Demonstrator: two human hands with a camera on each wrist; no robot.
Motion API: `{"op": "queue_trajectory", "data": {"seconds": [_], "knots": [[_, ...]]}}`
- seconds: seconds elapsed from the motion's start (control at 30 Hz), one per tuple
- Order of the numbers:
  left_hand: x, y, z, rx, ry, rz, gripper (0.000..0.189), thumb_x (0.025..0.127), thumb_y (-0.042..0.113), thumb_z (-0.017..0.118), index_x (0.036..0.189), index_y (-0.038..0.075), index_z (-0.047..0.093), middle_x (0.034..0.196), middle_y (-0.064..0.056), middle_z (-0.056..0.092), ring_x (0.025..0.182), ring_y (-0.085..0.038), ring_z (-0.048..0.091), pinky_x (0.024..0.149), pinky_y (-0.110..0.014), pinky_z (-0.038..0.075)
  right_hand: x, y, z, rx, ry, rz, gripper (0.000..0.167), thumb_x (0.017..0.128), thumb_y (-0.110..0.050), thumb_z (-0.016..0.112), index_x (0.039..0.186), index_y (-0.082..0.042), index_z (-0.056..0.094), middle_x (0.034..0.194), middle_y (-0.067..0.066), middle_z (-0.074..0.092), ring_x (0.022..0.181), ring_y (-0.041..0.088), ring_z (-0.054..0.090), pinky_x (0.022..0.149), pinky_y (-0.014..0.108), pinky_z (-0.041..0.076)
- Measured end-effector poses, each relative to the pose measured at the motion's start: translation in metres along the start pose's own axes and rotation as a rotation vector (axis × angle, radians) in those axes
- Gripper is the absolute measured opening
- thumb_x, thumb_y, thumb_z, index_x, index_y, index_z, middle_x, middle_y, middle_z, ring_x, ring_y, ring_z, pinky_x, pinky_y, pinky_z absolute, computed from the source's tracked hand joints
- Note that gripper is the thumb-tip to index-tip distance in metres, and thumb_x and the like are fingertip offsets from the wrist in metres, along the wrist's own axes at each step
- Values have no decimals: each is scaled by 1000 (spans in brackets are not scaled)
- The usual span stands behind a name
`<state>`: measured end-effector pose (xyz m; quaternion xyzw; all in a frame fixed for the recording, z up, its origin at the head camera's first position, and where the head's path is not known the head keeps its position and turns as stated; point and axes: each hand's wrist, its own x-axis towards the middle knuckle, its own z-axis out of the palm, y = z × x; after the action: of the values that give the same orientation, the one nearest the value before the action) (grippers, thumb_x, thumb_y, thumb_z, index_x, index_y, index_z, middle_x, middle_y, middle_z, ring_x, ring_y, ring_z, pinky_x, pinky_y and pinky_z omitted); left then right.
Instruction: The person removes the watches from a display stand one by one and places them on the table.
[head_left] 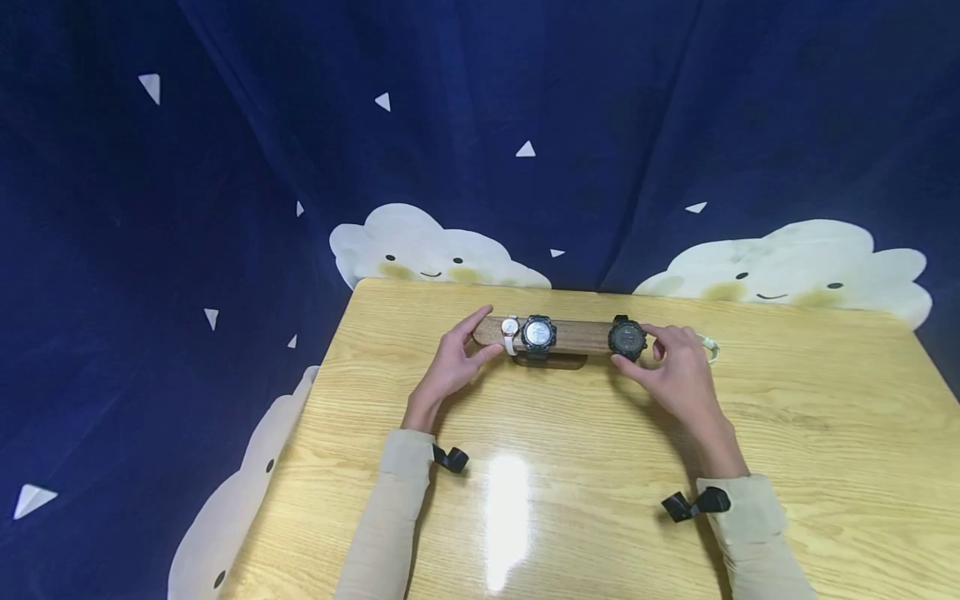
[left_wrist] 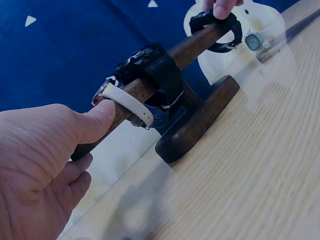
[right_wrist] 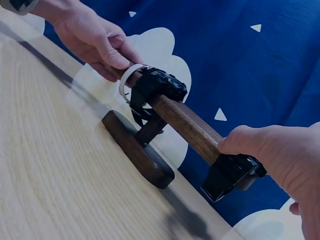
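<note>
A dark wooden watch stand (head_left: 583,335) with a horizontal bar on a post and an oval base (left_wrist: 180,135) stands on the table. On the bar's left end sits a small watch with a white strap (left_wrist: 129,102), beside a bulky black watch with a silvery face (head_left: 537,333). Toward the right end is an all-black watch (head_left: 627,339), its strap looped around the bar. My left hand (head_left: 452,358) grips the bar's left end, thumb against the white strap. My right hand (head_left: 681,375) holds the all-black watch between thumb and fingers.
A pale-strapped watch (head_left: 710,346) lies on the wooden table (head_left: 600,500) just beyond my right hand. A dark blue curtain with white clouds (head_left: 787,267) hangs behind the table and along its left side. Black straps (head_left: 701,504) hang at both wrists.
</note>
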<state>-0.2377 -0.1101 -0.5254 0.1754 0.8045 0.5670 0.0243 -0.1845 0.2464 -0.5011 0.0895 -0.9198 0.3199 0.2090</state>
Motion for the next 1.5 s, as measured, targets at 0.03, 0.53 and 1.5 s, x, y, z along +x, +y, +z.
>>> {"op": "queue_trajectory", "data": {"seconds": [0.03,0.53,1.5], "knots": [[0,0,0,-2,1,-1,75,96,18,76,161,11,40,164,-11,41,151,-29,40,126,-39,30,0,0,-1,-1,-1,-2,60,77,-29,93,121,5,71,74,12,50,78,23,36,71,34,26],[0,2,0,4,-5,3,75,96,17,76,161,9,39,165,-10,40,153,-27,36,127,-37,29,1,6,-11,9,8,11,60,73,-30,96,117,4,73,74,9,49,80,23,38,72,35,26],[1,0,1,-10,1,9,74,96,15,76,160,9,40,162,-13,44,150,-29,41,127,-38,30,2,22,-30,-18,10,49,62,73,-28,96,119,5,72,76,12,52,83,27,41,71,35,29]]}}
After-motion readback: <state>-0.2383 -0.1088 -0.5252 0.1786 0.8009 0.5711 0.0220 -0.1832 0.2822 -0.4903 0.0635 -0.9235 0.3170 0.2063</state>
